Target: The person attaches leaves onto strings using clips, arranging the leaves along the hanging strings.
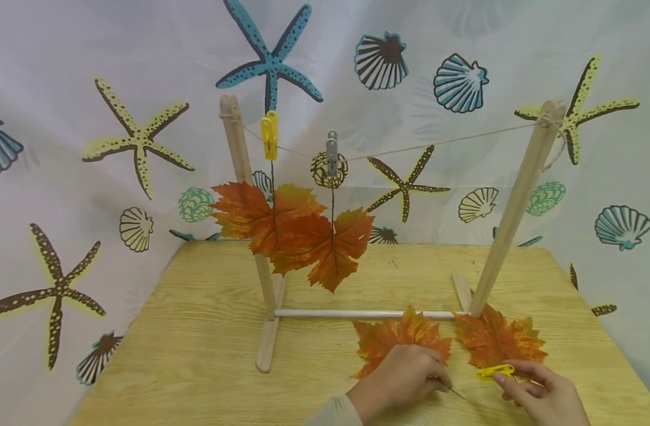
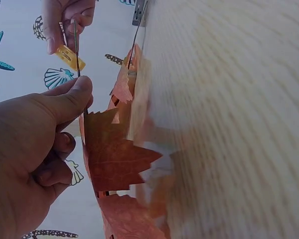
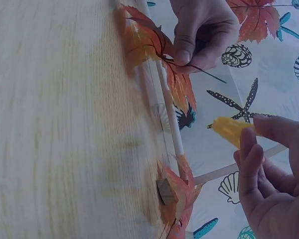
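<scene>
My left hand [image 1: 404, 378] pinches the thin dark stem [image 2: 75, 50] of an orange artificial maple leaf [image 1: 399, 337] between thumb and forefinger. The stem's free end points right, toward my other hand. My right hand [image 1: 548, 393] holds a yellow clothespin [image 1: 496, 371] between thumb and fingers, a short way from the stem tip. In the right wrist view, the clothespin [image 3: 230, 130] and the stem [image 3: 209, 73] are apart. Another orange leaf [image 1: 497, 340] lies just beyond my right hand, by the foot of the right post.
A string [image 1: 436, 144] runs between two wooden posts [image 1: 511, 219]. From it hang two leaves [image 1: 332, 248], one by a yellow clothespin [image 1: 269, 136], one by a grey clothespin [image 1: 332, 154]. A white rod [image 1: 356, 313] joins the posts low above the wooden table [image 1: 186, 355].
</scene>
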Tool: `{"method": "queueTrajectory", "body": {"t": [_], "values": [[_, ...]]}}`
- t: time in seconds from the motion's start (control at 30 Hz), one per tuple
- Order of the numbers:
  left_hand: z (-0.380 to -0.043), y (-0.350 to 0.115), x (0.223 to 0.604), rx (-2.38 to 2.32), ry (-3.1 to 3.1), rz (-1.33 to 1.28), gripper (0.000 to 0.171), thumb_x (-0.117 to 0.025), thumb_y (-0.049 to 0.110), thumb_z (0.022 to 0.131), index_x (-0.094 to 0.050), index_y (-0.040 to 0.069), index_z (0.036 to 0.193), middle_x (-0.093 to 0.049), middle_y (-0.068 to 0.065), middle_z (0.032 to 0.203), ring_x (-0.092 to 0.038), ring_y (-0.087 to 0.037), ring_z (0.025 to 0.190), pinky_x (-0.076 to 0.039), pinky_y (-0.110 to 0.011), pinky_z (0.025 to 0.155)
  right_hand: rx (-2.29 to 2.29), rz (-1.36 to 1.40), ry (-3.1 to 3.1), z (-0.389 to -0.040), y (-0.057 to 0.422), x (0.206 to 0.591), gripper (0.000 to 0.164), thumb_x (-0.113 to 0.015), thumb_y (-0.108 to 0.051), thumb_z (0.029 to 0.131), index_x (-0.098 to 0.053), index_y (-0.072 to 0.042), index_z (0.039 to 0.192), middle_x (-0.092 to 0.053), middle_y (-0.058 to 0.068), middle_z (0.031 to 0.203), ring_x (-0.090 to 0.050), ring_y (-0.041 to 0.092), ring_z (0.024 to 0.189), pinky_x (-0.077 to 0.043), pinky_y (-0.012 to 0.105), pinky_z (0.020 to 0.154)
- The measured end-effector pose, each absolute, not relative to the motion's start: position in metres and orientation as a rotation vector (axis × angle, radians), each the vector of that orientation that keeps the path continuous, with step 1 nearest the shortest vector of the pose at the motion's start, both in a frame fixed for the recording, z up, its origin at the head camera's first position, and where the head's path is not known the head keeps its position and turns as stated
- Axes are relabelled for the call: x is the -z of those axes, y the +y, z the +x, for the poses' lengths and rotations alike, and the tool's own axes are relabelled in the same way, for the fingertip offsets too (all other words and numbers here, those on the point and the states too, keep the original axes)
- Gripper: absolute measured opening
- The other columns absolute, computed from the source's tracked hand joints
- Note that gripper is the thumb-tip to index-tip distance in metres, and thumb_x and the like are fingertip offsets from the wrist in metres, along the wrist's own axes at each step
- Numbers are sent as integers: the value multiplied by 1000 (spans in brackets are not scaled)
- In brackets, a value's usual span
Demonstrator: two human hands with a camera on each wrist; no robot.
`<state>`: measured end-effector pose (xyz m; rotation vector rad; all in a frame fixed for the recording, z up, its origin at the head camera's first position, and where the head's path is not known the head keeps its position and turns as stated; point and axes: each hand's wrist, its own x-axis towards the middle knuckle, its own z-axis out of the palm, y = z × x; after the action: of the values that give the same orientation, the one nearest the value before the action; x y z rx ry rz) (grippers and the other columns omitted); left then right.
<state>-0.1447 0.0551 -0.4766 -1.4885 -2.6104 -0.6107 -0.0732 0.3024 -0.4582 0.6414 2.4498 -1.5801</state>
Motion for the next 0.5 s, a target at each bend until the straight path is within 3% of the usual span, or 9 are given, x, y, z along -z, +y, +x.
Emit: {"method": "queueTrajectory", "body": {"t": [0.23, 0.4, 0.5], "values": [[-145, 53, 469, 761, -2694, -1403, 9, -73, 34, 90, -81, 33, 94, -70, 21, 90, -58, 15, 75, -39, -2, 60, 1636, 704, 2408, -74, 301, 455, 72, -81, -38, 83, -54, -2, 139, -74, -6, 95, -74, 19, 77, -58, 33, 69], [-145, 54, 462, 800, -2737, -1299, 8, -74, 33, 90, -81, 32, 93, -72, 21, 91, -58, 13, 74, -39, -3, 58, 1612, 681, 2468, -74, 298, 452, 76, -81, -44, 82, -54, -7, 143, -70, 5, 124, -74, 16, 83, -59, 33, 76], [-145, 54, 459, 838, -2799, -1211, 8, -74, 32, 89, -81, 31, 91, -73, 21, 91, -59, 12, 75, -39, -5, 56, 1618, 666, 2528, -74, 295, 451, 70, -78, -40, 86, -55, -7, 143, -70, 9, 122, -74, 14, 82, -60, 33, 73]]}}
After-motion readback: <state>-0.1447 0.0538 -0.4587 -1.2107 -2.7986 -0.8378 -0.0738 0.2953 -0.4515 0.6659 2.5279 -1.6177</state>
